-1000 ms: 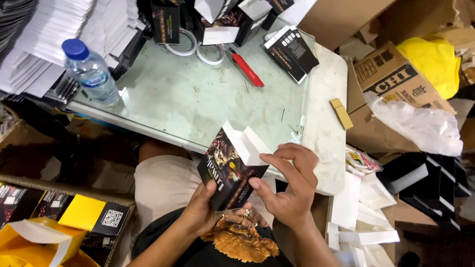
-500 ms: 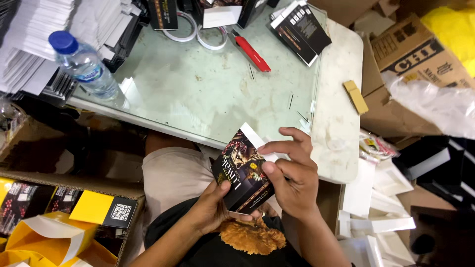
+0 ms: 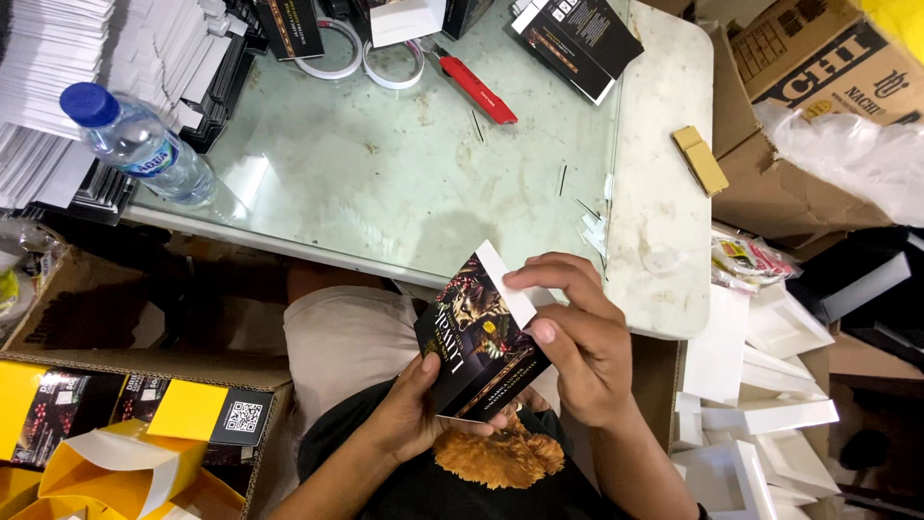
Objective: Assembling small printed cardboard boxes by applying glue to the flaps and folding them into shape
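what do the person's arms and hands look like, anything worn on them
Both forearms are bare, with no sleeves reaching them in view. The left hand and right hand wear no gloves, and no rings or watch show. The fingers have short, plain nails.

Glass tabletop (image 3: pixel 385 173) middle open; bottle (image 3: pixel 140 144) blocks left.

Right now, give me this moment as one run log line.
left hand: holds dark printed carton from below | right hand: fingers on its white flap | position: over lap, before glass-topped table | nearby: water bottle, red cutter
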